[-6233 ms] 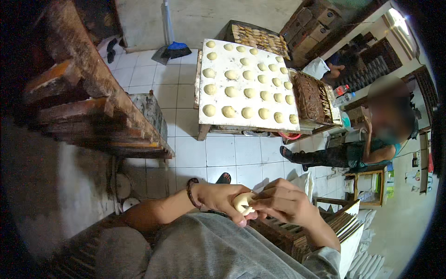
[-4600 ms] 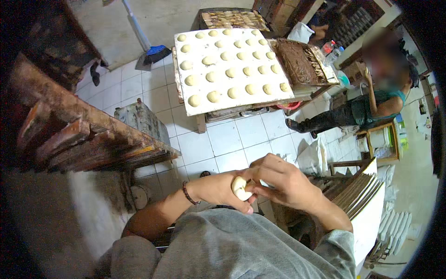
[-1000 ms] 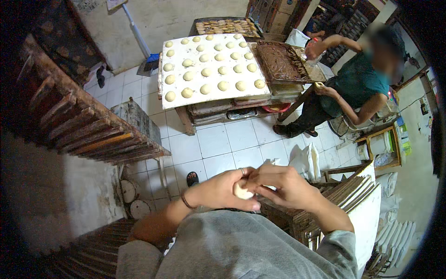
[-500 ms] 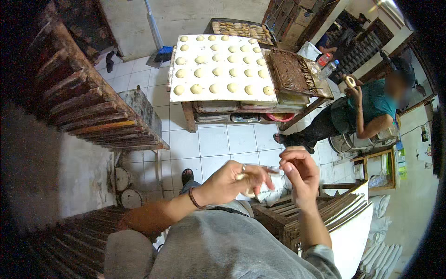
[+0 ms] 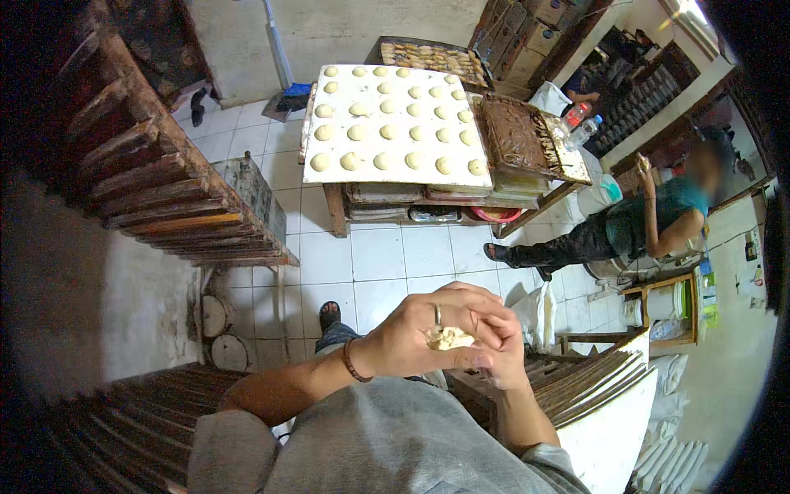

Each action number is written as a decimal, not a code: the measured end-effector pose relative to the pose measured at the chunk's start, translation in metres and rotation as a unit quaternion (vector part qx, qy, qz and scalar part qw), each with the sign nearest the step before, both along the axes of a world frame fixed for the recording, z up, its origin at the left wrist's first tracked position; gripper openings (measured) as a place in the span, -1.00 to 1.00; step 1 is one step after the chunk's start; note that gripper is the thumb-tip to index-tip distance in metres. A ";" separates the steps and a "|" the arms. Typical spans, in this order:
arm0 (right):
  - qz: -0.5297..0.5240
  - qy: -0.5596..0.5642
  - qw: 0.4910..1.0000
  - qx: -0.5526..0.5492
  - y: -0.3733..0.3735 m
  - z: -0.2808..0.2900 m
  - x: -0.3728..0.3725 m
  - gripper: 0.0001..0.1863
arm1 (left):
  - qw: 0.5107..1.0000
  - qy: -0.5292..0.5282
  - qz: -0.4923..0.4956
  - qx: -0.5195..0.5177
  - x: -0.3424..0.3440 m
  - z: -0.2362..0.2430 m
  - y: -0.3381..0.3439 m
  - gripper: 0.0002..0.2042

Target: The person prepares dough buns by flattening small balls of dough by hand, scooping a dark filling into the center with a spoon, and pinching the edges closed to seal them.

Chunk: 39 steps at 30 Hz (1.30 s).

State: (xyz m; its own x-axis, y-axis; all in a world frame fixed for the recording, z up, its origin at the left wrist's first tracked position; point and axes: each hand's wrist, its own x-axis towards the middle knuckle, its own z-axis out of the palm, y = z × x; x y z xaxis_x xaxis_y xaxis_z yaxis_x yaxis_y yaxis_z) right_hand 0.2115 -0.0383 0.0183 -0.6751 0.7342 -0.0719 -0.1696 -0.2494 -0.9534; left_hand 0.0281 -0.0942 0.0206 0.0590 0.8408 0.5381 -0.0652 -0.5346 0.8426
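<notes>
In front of my body my two hands are brought together around a pale piece of dough (image 5: 449,337). My left hand (image 5: 405,323), with a ring and a bracelet, curls around the dough, its thumb lying along the near side. Pressed against it from the right is my right hand (image 5: 507,350), fingers bent and closed over the same piece. Part of the dough shows between the fingers, rough and broken on its surface; the rest is hidden. Rows of round dough pieces (image 5: 382,161) sit on a white board (image 5: 329,174) on the table ahead.
Beside the board stands a tray of brown filling (image 5: 514,132), with bottles (image 5: 583,132) behind it. A dark tray of shaped pieces (image 5: 432,62) lies farther back. A co-worker (image 5: 658,210) stands at the right. A wooden rack (image 5: 164,181) is at left, stacked boards (image 5: 605,375) at lower right.
My hands, apart before, have come together around the dough. The co-worker has shifted slightly back, one hand raised with a piece in it, and a white bucket now shows beside them.
</notes>
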 end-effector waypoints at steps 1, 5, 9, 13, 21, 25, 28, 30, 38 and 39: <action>-0.002 0.003 1.000 0.004 0.000 0.000 0.000 -0.37 | 1.000 -0.006 0.008 0.006 0.002 0.000 0.000 -0.78; 0.012 0.042 0.999 0.021 0.000 0.010 -0.009 -0.29 | 0.999 0.006 0.043 0.032 0.004 -0.001 -0.004 -0.84; -0.004 0.005 0.997 0.071 -0.002 0.008 -0.015 -0.43 | 0.993 -0.018 0.111 0.027 0.009 -0.010 -0.004 -0.86; -0.017 -0.012 0.996 0.088 0.007 -0.010 -0.017 -0.42 | 0.989 -0.088 0.102 -0.061 0.012 -0.028 -0.001 -0.66; 0.001 -0.172 0.919 0.355 0.016 0.005 -0.025 -0.64 | 0.804 -0.528 -0.048 -0.270 0.015 -0.047 -0.005 -0.41; 0.066 -0.190 0.874 0.442 0.016 0.026 -0.027 -0.61 | 0.781 -0.552 0.016 -0.290 0.017 -0.059 -0.015 -0.58; 0.096 -0.203 0.835 0.502 0.017 0.025 -0.036 -0.52 | 0.808 -0.509 0.096 -0.280 0.020 -0.054 -0.015 -0.67; 0.129 -0.210 0.822 0.514 0.024 0.037 -0.039 -0.49 | 0.821 -0.488 0.084 -0.284 0.015 -0.059 -0.014 -0.64; 0.184 -0.247 0.814 0.493 0.041 0.025 -0.061 -0.70 | 0.780 -0.525 -0.016 -0.340 -0.024 -0.056 -0.010 -0.58; 0.189 -0.226 0.831 0.472 0.043 0.028 -0.071 -0.69 | 0.792 -0.521 -0.019 -0.318 -0.030 -0.060 -0.011 -0.58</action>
